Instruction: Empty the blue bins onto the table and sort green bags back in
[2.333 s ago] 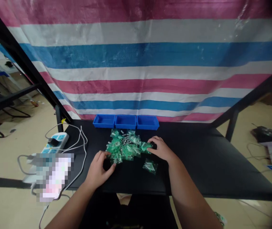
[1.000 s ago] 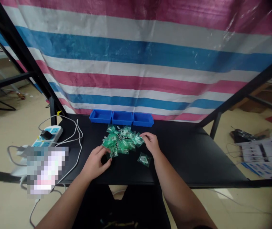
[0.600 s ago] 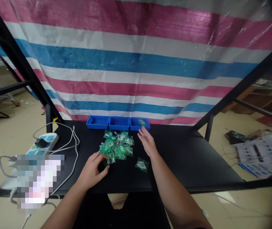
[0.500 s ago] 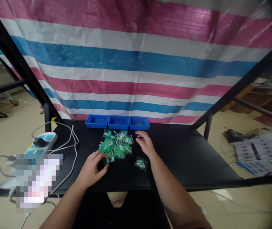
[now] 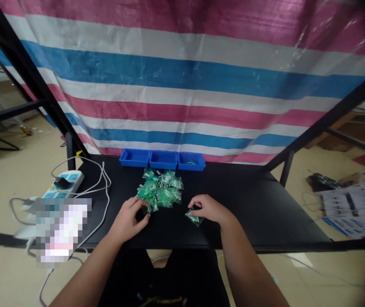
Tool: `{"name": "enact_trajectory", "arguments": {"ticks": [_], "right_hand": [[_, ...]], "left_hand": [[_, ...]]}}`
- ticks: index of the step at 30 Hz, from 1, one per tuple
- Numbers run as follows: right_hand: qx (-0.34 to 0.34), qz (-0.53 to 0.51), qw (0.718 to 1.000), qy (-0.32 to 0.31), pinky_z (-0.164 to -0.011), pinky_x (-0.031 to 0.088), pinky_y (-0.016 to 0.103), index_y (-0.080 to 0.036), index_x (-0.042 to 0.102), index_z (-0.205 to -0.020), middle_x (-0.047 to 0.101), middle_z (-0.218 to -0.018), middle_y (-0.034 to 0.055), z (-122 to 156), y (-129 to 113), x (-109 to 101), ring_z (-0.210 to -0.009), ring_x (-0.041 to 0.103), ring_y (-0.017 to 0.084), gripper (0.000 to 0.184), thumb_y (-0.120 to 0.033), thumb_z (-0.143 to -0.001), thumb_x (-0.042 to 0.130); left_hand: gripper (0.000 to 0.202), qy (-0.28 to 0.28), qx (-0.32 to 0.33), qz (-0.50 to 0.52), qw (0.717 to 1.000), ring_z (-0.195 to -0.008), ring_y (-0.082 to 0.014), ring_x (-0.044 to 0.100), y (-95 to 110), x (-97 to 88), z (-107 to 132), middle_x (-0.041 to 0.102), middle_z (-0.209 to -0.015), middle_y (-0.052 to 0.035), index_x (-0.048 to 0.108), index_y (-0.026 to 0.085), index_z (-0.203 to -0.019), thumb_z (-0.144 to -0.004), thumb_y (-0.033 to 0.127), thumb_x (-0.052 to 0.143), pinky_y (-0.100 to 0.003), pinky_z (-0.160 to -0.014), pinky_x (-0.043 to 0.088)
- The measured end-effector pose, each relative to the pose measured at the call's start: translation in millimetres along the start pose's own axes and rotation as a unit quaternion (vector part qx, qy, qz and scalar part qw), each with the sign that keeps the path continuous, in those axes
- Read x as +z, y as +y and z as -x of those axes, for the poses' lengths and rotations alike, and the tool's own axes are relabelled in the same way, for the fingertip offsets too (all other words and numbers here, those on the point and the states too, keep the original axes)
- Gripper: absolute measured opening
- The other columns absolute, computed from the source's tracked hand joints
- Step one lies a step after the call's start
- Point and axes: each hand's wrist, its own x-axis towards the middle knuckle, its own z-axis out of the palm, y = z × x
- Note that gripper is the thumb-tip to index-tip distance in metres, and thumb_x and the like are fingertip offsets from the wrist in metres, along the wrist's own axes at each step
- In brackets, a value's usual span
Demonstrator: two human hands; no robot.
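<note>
A pile of small clear packets (image 5: 161,192) with green and white contents lies mid-table. At its near left edge rests my left hand (image 5: 129,219), fingers curved and thumb apart, with nothing held; its fingertips touch or nearly touch the pile. One separate packet (image 5: 195,219) lies to the right of the pile. Over this packet, my right hand (image 5: 209,208) pinches its upper edge between thumb and fingers, partly covering it. Behind the pile stand three blue bins: a left bin (image 5: 134,163), a middle bin (image 5: 163,165) and a right bin (image 5: 191,167) with a small amount of greenish contents.
A white power strip (image 5: 73,179) with plugs and looping grey cables (image 5: 107,187) occupies the table's left side, near a blurred-out device (image 5: 65,232). A striped plastic sheet (image 5: 182,76) hangs behind the black table (image 5: 249,204), between dark frame posts.
My right hand has come down and back from beside the bins to the separate packet, closing on it. My left hand stays by the pile. The camera view has shifted slightly.
</note>
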Motion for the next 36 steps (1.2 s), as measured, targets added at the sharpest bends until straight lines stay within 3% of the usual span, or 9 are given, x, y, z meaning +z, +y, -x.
{"name": "enact_trajectory", "arguments": {"ticks": [6, 11, 17, 21, 23, 25, 29, 33, 36], "right_hand": [[-0.044, 0.050, 0.998, 0.009, -0.062, 0.045, 0.028, -0.023, 0.075, -0.074, 0.063, -0.085, 0.0031, 0.6, -1.4, -2.0, -0.071, 0.057, 0.016, 0.009, -0.031, -0.077, 0.077], [-0.021, -0.087, 0.991, 0.099, -0.057, 0.047, 0.027, -0.021, 0.067, -0.083, 0.062, -0.072, 0.0011, -11.3, -4.2, -2.4, -0.065, 0.058, 0.016, 0.024, -0.044, -0.084, 0.073], [-0.017, -0.290, 0.931, 0.220, -0.056, 0.058, 0.031, -0.023, 0.063, -0.103, 0.066, -0.081, 0.0011, -44.0, -40.0, -2.1, -0.059, 0.063, 0.015, 0.044, -0.047, -0.074, 0.085], [-0.027, -0.410, 0.877, 0.250, -0.066, 0.062, 0.033, -0.021, 0.066, -0.093, 0.065, -0.083, -0.0002, -77.7, -56.6, -2.1, -0.068, 0.066, 0.015, 0.044, -0.047, -0.065, 0.090], [-0.034, -0.450, 0.859, 0.241, -0.067, 0.062, 0.031, -0.021, 0.066, -0.088, 0.063, -0.080, -0.0019, -95.4, -53.2, 0.6, -0.069, 0.066, 0.014, 0.041, -0.045, -0.064, 0.090], [-0.022, -0.471, 0.848, 0.243, -0.053, 0.055, 0.025, -0.022, 0.065, -0.085, 0.060, -0.073, -0.0042, -109.9, -42.5, 6.0, -0.058, 0.060, 0.010, 0.041, -0.045, -0.062, 0.090], [0.011, -0.479, 0.842, 0.248, -0.034, 0.023, 0.017, -0.022, 0.064, -0.085, 0.049, -0.059, -0.0094, -121.0, -15.0, 18.7, -0.039, 0.032, 0.003, 0.040, -0.044, -0.064, 0.088], [0.018, -0.462, 0.850, 0.255, -0.037, 0.031, 0.019, -0.022, 0.066, -0.090, 0.050, -0.053, -0.0085, -114.5, -0.9, 20.1, -0.042, 0.042, 0.007, 0.038, -0.045, -0.067, 0.086], [0.002, -0.445, 0.849, 0.285, -0.047, 0.045, 0.023, -0.020, 0.070, -0.096, 0.066, -0.069, -0.0010, -111.4, 1.1, 16.2, -0.057, 0.059, 0.013, 0.038, -0.043, -0.068, 0.084]], "left_hand": [[0.019, 0.004, -0.015, 0.007, 1.000, -0.097, -0.0246, 0.059, 4.1, -2.3, 0.0, 0.064, -0.102, -0.0068, 0.063, 0.024, -0.106, -0.088, 0.030, 0.063, -0.040, -0.090, 0.047], [0.020, 0.007, -0.023, 0.008, 1.000, -0.097, -0.0247, 0.060, 4.1, -3.1, 1.0, 0.063, -0.102, -0.0070, 0.064, 0.024, -0.105, -0.087, 0.031, 0.063, -0.040, -0.088, 0.047], [0.017, 0.008, -0.017, 0.035, 0.999, -0.095, -0.0237, 0.060, 1.7, -4.8, 0.8, 0.063, -0.099, -0.0065, 0.064, 0.023, -0.103, -0.087, 0.028, 0.063, -0.039, -0.088, 0.048], [0.016, 0.014, -0.012, 0.055, 0.998, -0.096, -0.0231, 0.060, -0.3, -4.2, 0.7, 0.064, -0.099, -0.0068, 0.065, 0.023, -0.103, -0.089, 0.026, 0.061, -0.038, -0.088, 0.049], [0.015, 0.013, -0.014, 0.055, 0.998, -0.095, -0.0229, 0.060, -1.1, -3.2, 0.2, 0.064, -0.099, -0.0065, 0.064, 0.023, -0.104, -0.089, 0.027, 0.061, -0.038, -0.086, 0.050], [0.015, 0.008, -0.015, 0.055, 0.998, -0.094, -0.0227, 0.060, -1.6, -2.2, -0.4, 0.064, -0.098, -0.0060, 0.064, 0.023, -0.103, -0.089, 0.028, 0.061, -0.037, -0.085, 0.050], [0.013, -0.002, -0.018, 0.058, 0.998, -0.093, -0.0227, 0.061, -1.2, -2.2, -1.7, 0.064, -0.097, -0.0058, 0.063, 0.024, -0.102, -0.090, 0.029, 0.060, -0.037, -0.085, 0.050], [0.012, -0.017, -0.027, 0.055, 0.998, -0.089, -0.0223, 0.061, -0.5, -3.0, -2.9, 0.063, -0.093, -0.0052, 0.062, 0.024, -0.102, -0.092, 0.030, 0.059, -0.038, -0.085, 0.048], [0.012, -0.026, -0.029, 0.053, 0.998, -0.087, -0.0218, 0.061, -0.9, -2.4, -3.5, 0.063, -0.089, -0.0040, 0.062, 0.024, -0.102, -0.092, 0.030, 0.060, -0.037, -0.083, 0.047]]}}
